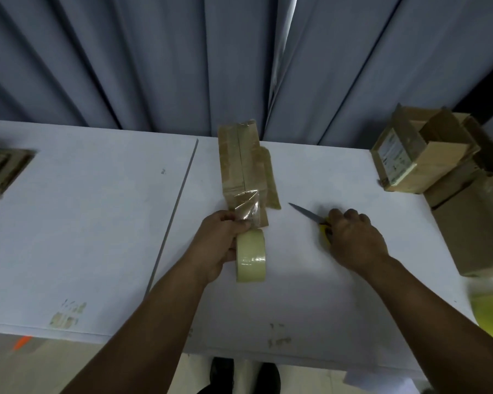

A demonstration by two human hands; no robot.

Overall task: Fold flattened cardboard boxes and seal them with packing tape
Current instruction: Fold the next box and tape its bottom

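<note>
A slim cardboard box [241,163] lies mid-desk [97,223], toward the far edge. A clear strip of tape [246,207] stretches from its near end to the tape roll [251,255] gripped in the left hand [219,245]. The right hand [353,237] curls over a yellow-handled knife [305,212], apparently grasping it, though its fingertips are hidden. The box looks light and stiff and would likely slide, so it is best pinned at its near end.

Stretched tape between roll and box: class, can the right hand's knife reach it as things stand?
Probably yes: only bare table lies between the knife in the right hand and the stretched tape; the left hand grips the tape roll opposite.
</note>
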